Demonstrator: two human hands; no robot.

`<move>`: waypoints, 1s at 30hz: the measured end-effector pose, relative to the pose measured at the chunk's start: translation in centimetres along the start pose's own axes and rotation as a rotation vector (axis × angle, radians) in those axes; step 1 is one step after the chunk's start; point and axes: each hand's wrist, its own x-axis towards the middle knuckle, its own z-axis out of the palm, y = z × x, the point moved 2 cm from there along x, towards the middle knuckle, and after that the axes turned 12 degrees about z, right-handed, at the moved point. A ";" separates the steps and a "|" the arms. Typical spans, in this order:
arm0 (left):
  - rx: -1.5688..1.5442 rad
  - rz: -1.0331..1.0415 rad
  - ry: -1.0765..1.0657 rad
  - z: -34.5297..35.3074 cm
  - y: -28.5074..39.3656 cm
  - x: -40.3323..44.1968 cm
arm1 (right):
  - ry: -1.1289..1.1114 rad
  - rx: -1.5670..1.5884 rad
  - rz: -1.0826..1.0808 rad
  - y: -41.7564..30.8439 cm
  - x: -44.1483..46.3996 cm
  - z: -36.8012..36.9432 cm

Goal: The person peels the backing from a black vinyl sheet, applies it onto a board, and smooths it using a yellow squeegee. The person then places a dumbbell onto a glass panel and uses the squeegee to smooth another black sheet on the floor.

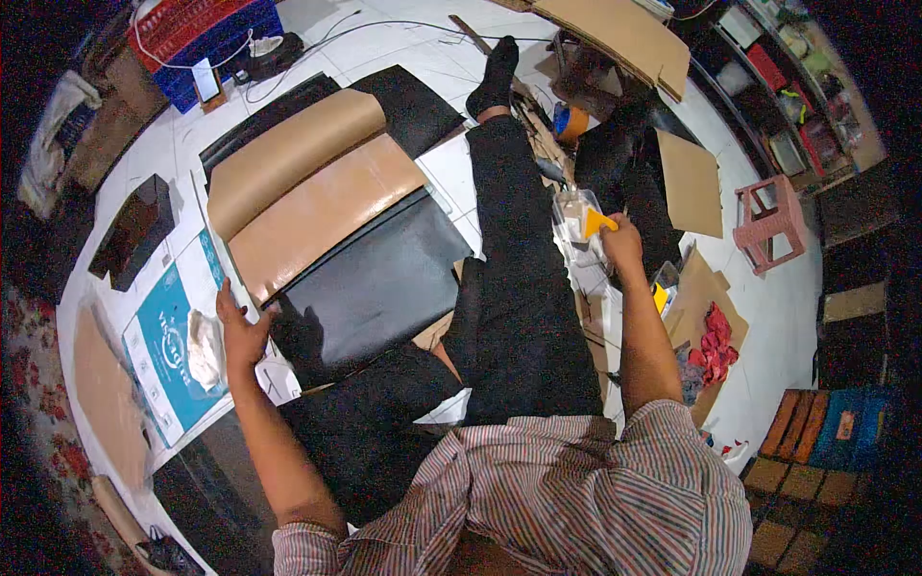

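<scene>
My right hand (624, 244) grips a yellow plastic spreader (599, 224), its blade in a clear plastic tub (567, 204) with pale contents. At the near left edge of the stacked sheets, my left hand (245, 328) rests with thumb and fingers apart, holding nothing visible. Beside its thumb lies a black leather-like sheet (379, 288). Farther up is a glossy tan sheet (331, 211), its far side curled over into a brown roll (293, 158). Left of my hand, a crumpled whitish plastic bag (205, 350) sits on a blue and white printed box panel (165, 331).
A black open tray (133, 230) is at left. Blue and red crates (197, 58) stand at the back left. Right of my leg are a blue and orange tape roll (570, 123), cardboard (690, 182), red cloth (716, 341) and a pink stool (770, 226). Shelves line the right.
</scene>
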 end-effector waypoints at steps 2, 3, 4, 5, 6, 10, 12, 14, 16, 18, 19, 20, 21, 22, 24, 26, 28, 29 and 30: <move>0.032 0.006 0.081 -1.1 1.5 1.1 | 0.011 -0.233 -0.087 -0.2 -0.4 0.9; -0.050 -0.026 0.078 3.1 3.0 1.3 | 0.044 -0.291 -0.121 1.0 1.8 -3.3; -0.053 -0.060 0.091 2.3 4.2 2.4 | 0.056 -0.339 -0.144 1.2 2.1 -3.1; -0.058 -0.110 0.099 1.6 4.9 2.8 | 0.058 -0.398 -0.172 1.0 1.8 -2.6; 0.002 -0.112 0.148 1.3 3.6 3.2 | 0.050 -0.398 -0.030 -0.4 0.9 -2.4; 0.030 -0.126 0.343 3.0 3.6 3.0 | 0.300 -0.513 -0.075 -6.1 1.0 -3.0; 0.129 -0.090 0.318 3.7 2.5 1.5 | 0.201 -0.416 -0.231 -10.5 1.3 -1.8; 0.049 -0.199 0.200 2.6 2.7 1.4 | 0.116 -0.273 -0.451 -15.2 1.6 0.7; -0.007 -0.305 0.026 2.2 1.9 1.4 | 0.000 -0.057 -0.541 -20.8 1.3 3.9; -0.021 -0.317 0.072 2.5 0.5 2.0 | -0.149 0.087 -0.559 -25.2 2.8 9.1; -0.042 -0.314 0.111 2.8 -0.4 2.4 | -0.180 0.161 -0.581 -27.5 3.4 11.9; -0.103 -0.365 0.133 3.2 -1.8 2.9 | -0.339 0.228 -0.517 -31.0 2.3 13.0; -0.104 -0.379 0.140 3.2 -2.2 3.1 | -0.387 0.338 -0.467 -32.5 4.6 16.8; -0.136 -0.379 0.152 3.3 -2.3 3.1 | -0.534 0.391 -0.318 -35.3 4.0 17.8; -0.174 -0.440 0.166 3.7 -2.2 3.3 | -0.706 0.578 -0.090 -39.7 2.4 19.4; -0.171 -0.401 0.176 3.9 -2.5 3.1 | -0.743 0.630 0.001 -42.7 3.1 21.8; -0.173 -0.407 0.187 3.6 -2.0 3.2 | -0.760 0.641 0.047 -44.8 3.7 23.6; -0.216 -0.424 0.200 3.3 -1.7 3.3 | -0.849 0.675 0.072 -45.5 4.6 24.3; -0.259 -0.440 0.212 3.2 -1.6 3.3 | -0.840 0.740 0.066 -46.1 4.2 24.3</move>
